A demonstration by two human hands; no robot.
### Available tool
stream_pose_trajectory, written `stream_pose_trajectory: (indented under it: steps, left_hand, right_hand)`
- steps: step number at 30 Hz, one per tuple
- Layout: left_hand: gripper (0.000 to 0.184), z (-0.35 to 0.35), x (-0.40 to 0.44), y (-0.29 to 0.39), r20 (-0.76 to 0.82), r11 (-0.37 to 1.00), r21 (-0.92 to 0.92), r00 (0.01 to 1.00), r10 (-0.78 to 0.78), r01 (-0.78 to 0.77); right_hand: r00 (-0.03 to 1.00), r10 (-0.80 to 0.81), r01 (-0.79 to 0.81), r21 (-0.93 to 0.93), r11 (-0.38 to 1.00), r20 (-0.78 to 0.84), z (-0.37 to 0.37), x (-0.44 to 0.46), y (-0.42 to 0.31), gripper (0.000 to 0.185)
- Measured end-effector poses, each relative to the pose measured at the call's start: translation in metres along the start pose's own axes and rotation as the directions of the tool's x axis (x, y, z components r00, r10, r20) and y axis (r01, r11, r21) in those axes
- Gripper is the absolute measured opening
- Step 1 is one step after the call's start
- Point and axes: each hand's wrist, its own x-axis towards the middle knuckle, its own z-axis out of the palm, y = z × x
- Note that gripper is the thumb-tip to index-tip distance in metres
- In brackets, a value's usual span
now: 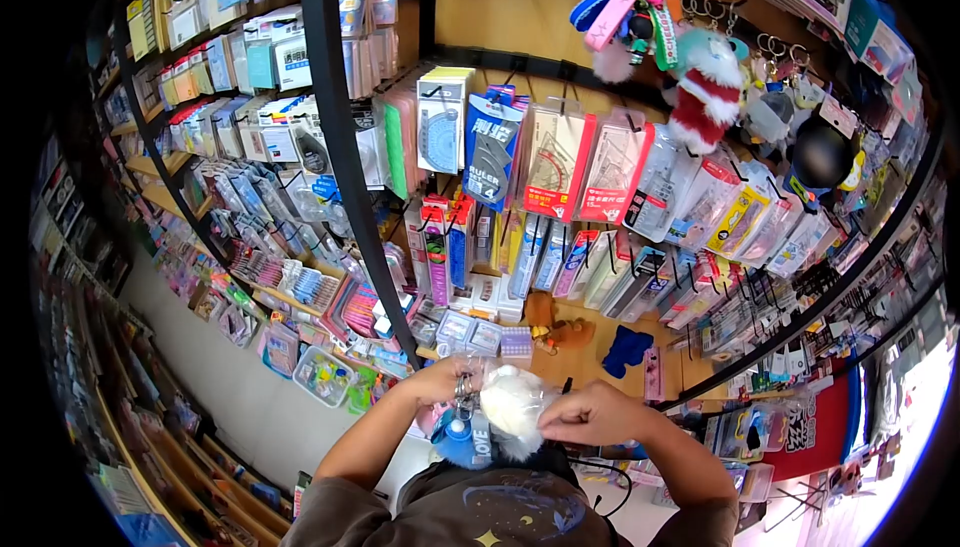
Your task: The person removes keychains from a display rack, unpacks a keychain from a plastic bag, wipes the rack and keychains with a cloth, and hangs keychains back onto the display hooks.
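Close to my chest, my left hand [442, 384] is closed around the top of a small bunch of keychains, with metal rings [463, 385] showing at its fingers. A blue keychain piece [455, 437] and a strap with white letters [481, 439] hang below. Beside them is a white fluffy pompom [515, 402] that looks wrapped in clear plastic. The fingers of my right hand [590, 413] pinch the right edge of the pompom or its wrapping; which of these cannot be made out.
Ruler sets [492, 152] and other packaged stationery hang on hooks ahead. Plush keychains [705, 92] hang at the upper right. A brown plush piece [560, 330] and a dark blue cloth-like item [628, 350] lie on the wooden shelf [590, 372]. A black upright post [345, 117] stands left of centre.
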Motion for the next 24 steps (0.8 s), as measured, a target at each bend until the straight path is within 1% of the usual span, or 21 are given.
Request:
stream_pose_trajectory:
  steps: [1,2,3,4,5,6,7,8,10,11,14,15,18,20,23,24]
  left_hand:
    - [0.035,-0.001,0.0,-0.001,-0.006,0.999,0.033,1.0,0.003,-0.003]
    - [0.036,-0.002,0.0,-0.005,-0.013,0.998,0.065,1.0,0.007,-0.006]
    - [0.044,-0.005,0.001,-0.014,-0.016,0.999,0.031,1.0,-0.019,0.019]
    - [0.047,-0.005,0.002,-0.017,-0.043,1.0,-0.009,0.999,-0.003,0.002]
    - [0.05,-0.001,0.002,-0.006,-0.071,0.999,-0.048,0.997,0.012,-0.016]
    - [0.054,0.004,0.001,0.007,-0.101,0.996,-0.088,0.995,0.025,-0.034]
    - [0.071,0.008,-0.002,0.026,-0.133,0.987,-0.157,0.989,-0.058,0.037]
    - [0.073,0.014,-0.001,0.038,-0.171,0.981,-0.193,0.984,-0.047,0.014]
    - [0.078,0.023,0.001,0.049,-0.246,0.964,-0.263,0.969,-0.032,-0.035]
    - [0.085,0.023,0.002,0.048,-0.219,0.964,-0.264,0.974,-0.05,-0.01]
    - [0.09,0.029,0.005,0.052,-0.111,0.97,-0.24,0.994,0.007,-0.034]
    - [0.092,0.028,0.006,0.051,-0.071,0.985,-0.172,0.997,-0.014,0.002]
    - [0.091,0.035,0.01,0.054,-0.048,0.986,-0.166,0.999,0.01,-0.018]
    - [0.091,0.035,0.013,0.055,-0.012,0.998,-0.068,1.0,-0.019,0.018]
    - [0.092,0.036,0.013,0.053,0.036,0.999,0.038,0.999,-0.032,0.03]
    - [0.091,0.034,0.012,0.051,0.057,0.997,0.066,0.998,-0.032,0.028]
  right_hand:
    - [0.968,-0.133,0.156,0.098,0.983,-0.212,0.009,0.002,0.009,0.012]
    - [0.954,-0.004,0.11,0.336,0.935,-0.301,0.01,0.005,0.015,0.011]
    - [0.926,0.138,0.088,0.557,0.826,-0.353,0.01,0.008,0.02,0.011]
    - [0.887,0.285,0.091,0.743,0.663,-0.364,0.009,0.01,0.023,0.01]
    - [0.876,0.331,0.129,0.832,0.54,-0.351,0.005,0.008,0.025,0.009]
    - [0.878,0.331,0.151,0.855,0.496,-0.347,0.004,0.006,0.03,0.008]
    - [0.88,0.331,0.171,0.877,0.45,-0.341,0.003,0.005,0.035,0.008]
    - [0.882,0.331,0.189,0.896,0.403,-0.335,0.004,0.004,0.038,0.008]
    - [0.855,0.355,0.165,0.847,0.505,-0.378,0.006,0.003,0.038,0.005]
    - [0.84,0.365,0.151,0.819,0.554,-0.401,0.007,0.003,0.038,0.004]
    - [0.814,0.259,0.176,0.646,0.743,-0.519,0.01,0.003,0.04,0.003]
    - [0.838,0.241,0.169,0.652,0.739,-0.49,0.009,0.001,0.039,0.005]
    - [0.891,0.202,0.13,0.656,0.744,-0.406,0.005,-0.002,0.036,0.01]
    - [0.909,0.202,0.087,0.638,0.765,-0.366,0.006,-0.001,0.037,0.01]
    - [0.875,0.295,0.02,0.638,0.77,-0.383,0.013,0.008,0.028,0.008]
    - [0.87,0.28,0.051,0.638,0.768,-0.406,0.012,0.008,0.032,0.007]
